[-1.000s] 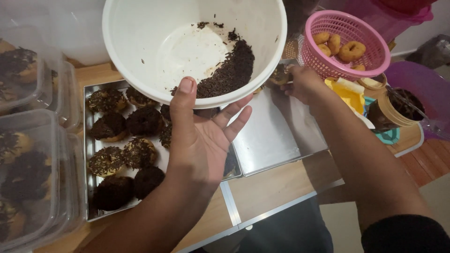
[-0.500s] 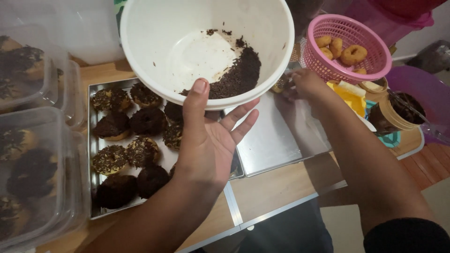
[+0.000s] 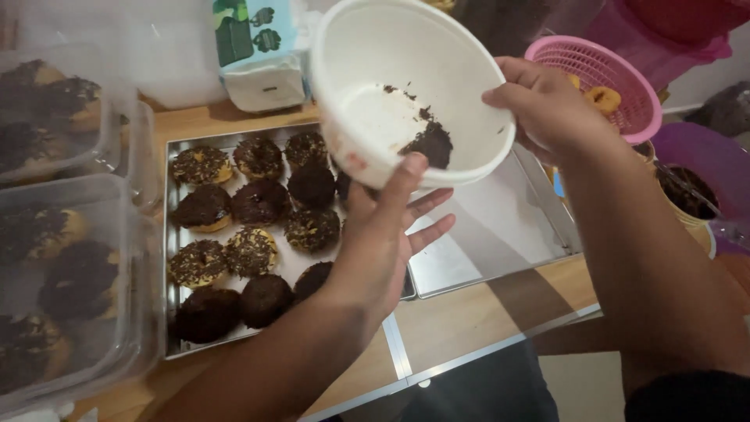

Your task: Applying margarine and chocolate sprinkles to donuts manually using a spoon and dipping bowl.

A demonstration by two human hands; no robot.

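The white bowl (image 3: 410, 86) sits tilted at the top centre of the frame, only a small heap of chocolate sprinkles (image 3: 430, 143) left inside. The left hand (image 3: 383, 242) props it from below, thumb up on the rim, fingers spread loose. The right hand (image 3: 547, 105) is closed on the far rim at upper right. Beneath, the metal tray (image 3: 500, 234) holds chocolate doughnuts (image 3: 250, 227) on its left half: several look sprinkled, the lower ones seem plain, so the topping seems partly done. A pink basket (image 3: 625, 94) stands behind.
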